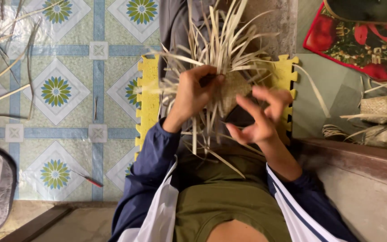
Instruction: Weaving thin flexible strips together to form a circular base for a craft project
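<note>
Tiled floor with flower patterns lies under a yellow foam mat. Left hand has its grip closed on the woven straw piece; right hand is half open beside it, fingers curled, holding nothing clearly. I judge the piece light, bendable, easily frayed; best held at the dense woven patch. Loose strips point mostly away from the body.
</note>
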